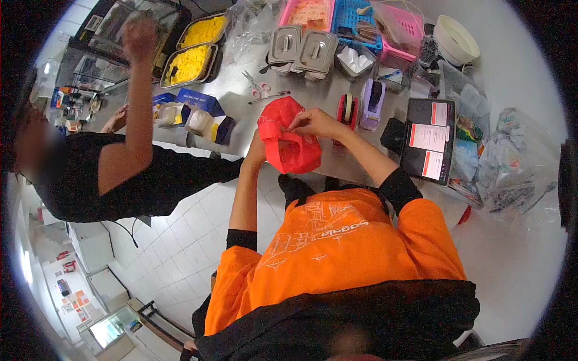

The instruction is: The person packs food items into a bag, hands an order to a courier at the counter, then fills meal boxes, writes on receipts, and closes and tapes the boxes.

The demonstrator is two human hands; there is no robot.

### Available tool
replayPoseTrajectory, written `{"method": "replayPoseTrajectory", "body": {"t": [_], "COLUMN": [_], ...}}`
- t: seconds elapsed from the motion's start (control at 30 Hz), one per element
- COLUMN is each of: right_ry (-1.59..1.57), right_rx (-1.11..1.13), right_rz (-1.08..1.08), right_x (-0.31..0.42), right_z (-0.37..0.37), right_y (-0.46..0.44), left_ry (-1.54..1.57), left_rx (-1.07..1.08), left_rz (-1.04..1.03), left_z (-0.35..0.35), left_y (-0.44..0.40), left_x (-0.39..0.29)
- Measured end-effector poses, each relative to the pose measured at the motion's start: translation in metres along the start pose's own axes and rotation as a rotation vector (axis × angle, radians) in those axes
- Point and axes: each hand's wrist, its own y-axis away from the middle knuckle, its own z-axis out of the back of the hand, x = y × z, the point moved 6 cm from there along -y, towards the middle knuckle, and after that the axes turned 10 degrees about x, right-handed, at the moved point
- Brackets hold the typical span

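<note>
A red plastic bag [292, 153] hangs at the near edge of the metal table, between my two hands. My right hand [313, 123] pinches the upper part of the bag. My left hand [259, 147] is at the bag's left side, its fingers hidden behind the red plastic. Scissors with pink handles [257, 90] and a thin dark tool [270, 97] lie just beyond the bag. To the right of the bag stand a red tape dispenser [347, 111] and a purple one [371, 105].
A co-worker [120, 150] in black stands on the left, one arm raised. Trays of yellow food [186, 63], lidded metal containers [314, 51], blue boxes [201, 105] and baskets [358, 24] are on the table. A tablet [427, 141] and clear bags [512, 159] are right.
</note>
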Motion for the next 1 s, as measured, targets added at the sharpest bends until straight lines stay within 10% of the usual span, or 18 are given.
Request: {"method": "replayPoseTrajectory", "body": {"t": [0.47,0.57,0.6,1.0], "right_ry": [-0.024,-0.295,-0.818,-0.588], "right_rx": [-0.199,-0.274,-0.218,-0.465], "right_rz": [0.075,0.388,0.398,0.321], "right_x": [0.009,0.005,-0.018,-0.006], "right_z": [-0.011,-0.023,-0.03,-0.031], "right_y": [0.019,0.021,0.012,0.033], "left_ry": [-0.308,-0.496,-0.553,-0.244], "left_rx": [-0.031,0.011,0.034,0.118], "left_rz": [-0.073,-0.037,-0.03,0.032], "left_z": [-0.011,-0.015,-0.017,-0.014], "left_y": [0.002,-0.001,-0.003,-0.016], "left_x": [0.01,0.015,0.016,0.014]}}
